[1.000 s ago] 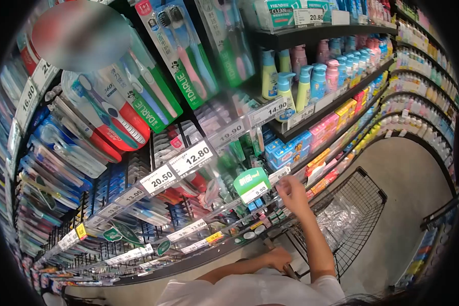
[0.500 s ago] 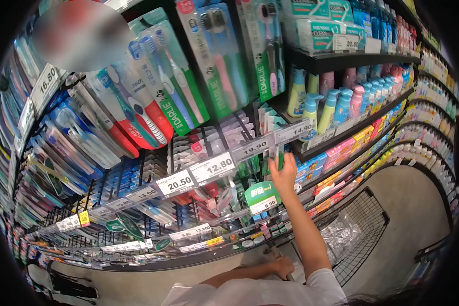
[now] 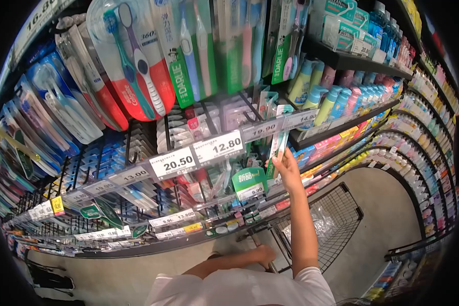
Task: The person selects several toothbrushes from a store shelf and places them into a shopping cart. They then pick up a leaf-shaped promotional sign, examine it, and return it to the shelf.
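My right hand [image 3: 289, 171] is closed on a slim, upright toothbrush pack [image 3: 279, 138] with a clear front and green lower part. The pack stands in front of the shelf's price rail, its top overlapping the rail between the 19.90 and 14.90 tags. Just left of that hand hangs a green shelf sign [image 3: 249, 181] with a 9.90 tag. Lower down, my left hand [image 3: 263, 255] is wrapped round the handle [image 3: 254, 238] of a shopping cart [image 3: 353, 199]. Part of its fingers is hidden from view.
Hanging Darlie toothbrush packs [image 3: 188, 56] and a red Colgate pack [image 3: 137, 97] fill the upper left. Pump bottles [image 3: 324, 104] stand on a black shelf to the right. Clear plastic [image 3: 319, 217] lies in the cart. Curved shelves line the far right.
My right hand has drawn the toothbrush pack out from behind the price rail, so more of it shows. My left hand stays on the cart handle. The view has shifted.
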A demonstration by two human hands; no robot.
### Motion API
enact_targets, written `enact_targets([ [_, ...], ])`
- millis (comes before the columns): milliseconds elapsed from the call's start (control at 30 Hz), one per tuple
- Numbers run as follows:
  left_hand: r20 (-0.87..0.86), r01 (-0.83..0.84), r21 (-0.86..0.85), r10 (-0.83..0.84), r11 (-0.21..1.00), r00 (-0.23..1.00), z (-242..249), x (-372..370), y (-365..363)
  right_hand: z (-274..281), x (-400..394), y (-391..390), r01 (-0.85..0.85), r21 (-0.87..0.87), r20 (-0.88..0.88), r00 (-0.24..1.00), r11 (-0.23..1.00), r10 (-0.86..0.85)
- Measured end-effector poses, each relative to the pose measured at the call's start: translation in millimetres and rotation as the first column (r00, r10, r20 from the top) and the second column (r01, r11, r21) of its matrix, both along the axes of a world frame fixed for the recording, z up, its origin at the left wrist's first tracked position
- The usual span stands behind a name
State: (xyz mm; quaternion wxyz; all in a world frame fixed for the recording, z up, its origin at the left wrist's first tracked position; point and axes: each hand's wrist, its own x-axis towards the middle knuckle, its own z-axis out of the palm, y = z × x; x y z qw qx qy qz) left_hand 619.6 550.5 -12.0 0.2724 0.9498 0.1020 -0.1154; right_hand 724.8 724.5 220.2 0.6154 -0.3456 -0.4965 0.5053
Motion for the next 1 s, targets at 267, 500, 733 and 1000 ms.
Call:
enact_targets([
  [267,0.003,0.008,-0.009,-0.008,1.0,1.0,5.3,-6.1,0.0,-17.3,7.4,-51.4,-0.04,-0.066,0.143,0.989,0.997,0.049],
  [500,-0.033,0.068,-0.007,-0.068,0.998,0.997,27.9,-8.8,1.1,-198.2,78.4,-209.6,-0.026,-0.646,-0.149,0.984,0.763,-0.093],
  [733,-0.034,0.058,-0.068,-0.06,0.996,0.998,16.3,-22.5,-10.0,-356.7,141.7,-352.3,0.522,-0.84,0.384,0.767,0.151,-0.515],
  [1000,-0.102,-0.015,-0.137,0.001,0.99,0.995,27.7,-38.2,-25.2,-441.0,142.2,-306.0,0.766,-0.611,0.791,0.58,0.2,0.195],
])
